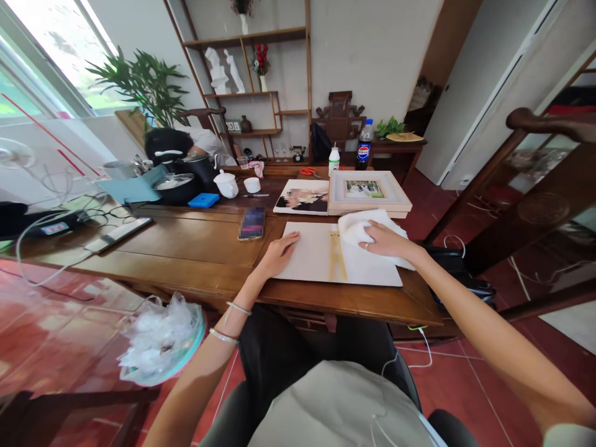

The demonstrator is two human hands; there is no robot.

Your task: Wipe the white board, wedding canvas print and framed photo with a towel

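A flat white board [310, 254] lies near the table's front edge, with two yellowish strips [336, 254] running down its middle. Resting on the board's left side is my left hand [280, 253], fingers stretched out and holding nothing. My right hand [385, 239] is closed on a bunched white cloth [354, 225], pressed to the board's right part. Part of the cloth spreads out under that hand and covers the board's upper right corner. Just behind the board are a photo print [302, 197] and a white picture frame [400, 195] with a small photo in it.
Left of the board lies a phone [252, 223]. Farther back are a white teapot [226, 184], a blue box [203, 200], orange scissors [308, 171], a white bottle [334, 160] and a cola bottle [364, 146]. A bag-lined bin [198, 347] stands on the floor at left.
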